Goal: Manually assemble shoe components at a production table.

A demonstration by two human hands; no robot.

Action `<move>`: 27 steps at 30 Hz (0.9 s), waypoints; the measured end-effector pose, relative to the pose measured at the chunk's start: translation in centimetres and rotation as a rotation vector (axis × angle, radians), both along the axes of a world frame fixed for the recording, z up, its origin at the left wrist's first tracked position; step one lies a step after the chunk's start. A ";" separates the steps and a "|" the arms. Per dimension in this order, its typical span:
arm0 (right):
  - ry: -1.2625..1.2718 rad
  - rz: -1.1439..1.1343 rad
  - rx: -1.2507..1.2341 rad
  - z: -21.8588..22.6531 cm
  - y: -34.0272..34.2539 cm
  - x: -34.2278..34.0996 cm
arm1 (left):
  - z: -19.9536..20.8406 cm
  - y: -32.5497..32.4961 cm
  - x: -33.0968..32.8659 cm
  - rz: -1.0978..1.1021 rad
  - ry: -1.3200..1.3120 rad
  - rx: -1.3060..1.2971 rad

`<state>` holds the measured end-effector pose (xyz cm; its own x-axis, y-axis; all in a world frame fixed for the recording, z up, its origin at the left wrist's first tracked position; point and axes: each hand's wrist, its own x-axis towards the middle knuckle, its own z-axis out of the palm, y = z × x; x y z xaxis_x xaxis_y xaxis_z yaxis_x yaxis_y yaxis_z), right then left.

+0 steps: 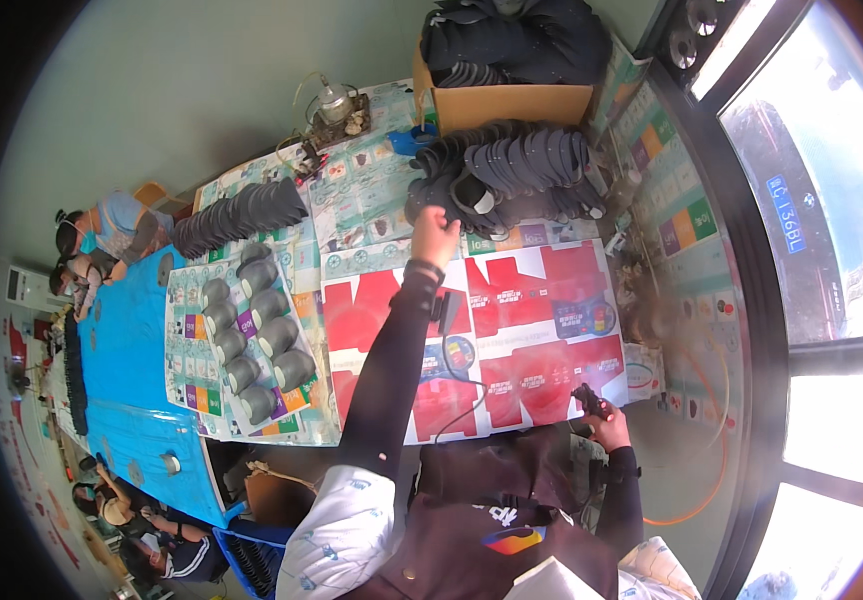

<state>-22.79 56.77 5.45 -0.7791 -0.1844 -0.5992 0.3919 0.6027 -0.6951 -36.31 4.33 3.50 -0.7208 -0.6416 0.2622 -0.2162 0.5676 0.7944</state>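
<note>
My left hand [435,238] reaches forward over the table to the near left edge of a pile of dark grey curved pads [527,165]. Its fingers are curled together against the pile, and what they grip, if anything, is hidden. A dark pad with a pale inner face [474,192] lies just beyond the fingertips. By the table's near right edge, my right hand [609,428] is closed around a small black object [586,400], too small to name. Under my left forearm spread red-and-white printed sheets [512,300]. A dark device with a cable [443,312] is at that wrist.
Two rows of dark rounded cups [277,335] stand on the left, with a row of stacked dark pads [242,215] behind. A cardboard box [512,105] of dark pieces sits at the back. People [117,235] sit beside a blue-covered table [132,350]. Windows line the right.
</note>
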 end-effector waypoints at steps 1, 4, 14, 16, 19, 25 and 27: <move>-0.009 -0.014 -0.001 -0.6 1.0 -0.1 | 1.5 1.4 -2.6 -0.019 -0.018 -0.078; -0.020 0.024 0.007 -1.4 2.4 -0.9 | 4.0 1.7 -7.9 0.080 -0.103 -0.394; -0.102 -0.070 -0.069 -0.2 4.7 -2.8 | 5.9 -0.5 -12.4 -0.173 -0.122 -0.796; -0.104 -0.085 -0.068 0.5 4.7 -3.3 | 6.5 -0.8 -12.5 -0.221 -0.102 -0.838; -0.097 -0.104 -0.084 0.5 4.7 -3.3 | 6.1 -0.8 -11.4 -0.212 -0.062 -0.743; -0.053 -0.062 -0.098 -0.7 3.7 -2.8 | 2.5 -2.2 -9.4 0.055 -0.189 -0.370; -0.052 -0.060 -0.102 -1.2 3.9 -2.2 | 2.4 -1.1 -8.9 -0.046 -0.100 -0.432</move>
<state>-25.00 60.62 4.21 -0.7587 -0.2008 -0.6197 0.4624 0.5041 -0.7294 -45.24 3.27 5.88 -0.7818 -0.4550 0.4264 -0.2467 0.8537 0.4587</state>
